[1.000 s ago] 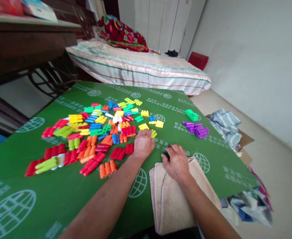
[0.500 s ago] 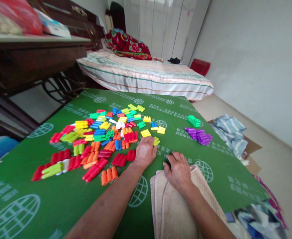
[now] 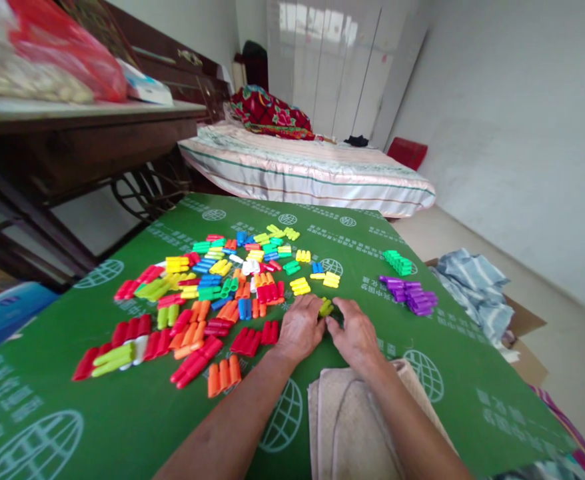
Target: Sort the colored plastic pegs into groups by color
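Pinching the lime piece (image 3: pixel 325 308) between the fingertips of my left hand (image 3: pixel 300 328) and my right hand (image 3: pixel 355 333), I have both sets of fingers closed on it from either side, low over the green table (image 3: pixel 472 373), just in front of the folded towel (image 3: pixel 352 427). To my mind this goes best with a light, even squeeze from both sides and the wrists low, so the small plastic thing does not twist out or skid into the mixed pile (image 3: pixel 212 293) to my left (those pieces lie close enough to get knocked). Counting what I can: one lime piece in my fingers, one towel, one green heap (image 3: pixel 398 262) and one purple heap (image 3: pixel 412 295) set apart on the right, three small yellow clusters (image 3: pixel 300 286) just beyond my fingers, and three orange pieces (image 3: pixel 221 375) side by side at the near edge of the pile. The pile itself holds too many to count surely.
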The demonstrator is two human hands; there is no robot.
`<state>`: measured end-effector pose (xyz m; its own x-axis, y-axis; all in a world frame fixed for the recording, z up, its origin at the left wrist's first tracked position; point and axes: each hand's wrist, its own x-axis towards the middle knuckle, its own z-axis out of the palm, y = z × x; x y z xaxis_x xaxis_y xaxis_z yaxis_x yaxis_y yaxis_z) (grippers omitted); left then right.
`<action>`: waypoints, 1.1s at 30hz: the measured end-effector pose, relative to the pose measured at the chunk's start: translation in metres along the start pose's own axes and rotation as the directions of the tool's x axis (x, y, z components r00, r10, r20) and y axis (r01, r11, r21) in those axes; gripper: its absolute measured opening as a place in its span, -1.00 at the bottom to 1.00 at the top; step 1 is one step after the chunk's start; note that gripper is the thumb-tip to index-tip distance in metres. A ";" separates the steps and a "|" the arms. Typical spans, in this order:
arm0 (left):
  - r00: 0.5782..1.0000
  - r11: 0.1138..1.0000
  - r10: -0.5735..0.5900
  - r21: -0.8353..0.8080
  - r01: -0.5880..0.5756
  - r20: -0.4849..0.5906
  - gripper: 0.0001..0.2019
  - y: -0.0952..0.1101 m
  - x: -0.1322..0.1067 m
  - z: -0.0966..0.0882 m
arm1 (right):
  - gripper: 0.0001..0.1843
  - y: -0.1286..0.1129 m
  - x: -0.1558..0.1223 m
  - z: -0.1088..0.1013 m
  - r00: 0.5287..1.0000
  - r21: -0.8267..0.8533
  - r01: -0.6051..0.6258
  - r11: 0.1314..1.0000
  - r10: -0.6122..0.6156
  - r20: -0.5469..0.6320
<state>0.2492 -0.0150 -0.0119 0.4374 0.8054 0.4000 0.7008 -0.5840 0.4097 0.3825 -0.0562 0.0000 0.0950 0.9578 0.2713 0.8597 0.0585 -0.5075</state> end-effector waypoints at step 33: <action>0.999 0.997 -0.013 -0.076 0.010 -0.034 -0.73 0.001 -0.003 0.001 | -0.67 -0.001 0.015 0.039 0.993 0.283 0.067 0.957 -0.035 -0.114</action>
<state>0.2488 -0.0180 -0.0136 0.4089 0.8090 0.4223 0.6601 -0.5818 0.4752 0.3638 -0.0309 -0.0271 0.1210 0.9169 0.3803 0.6866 0.1994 -0.6992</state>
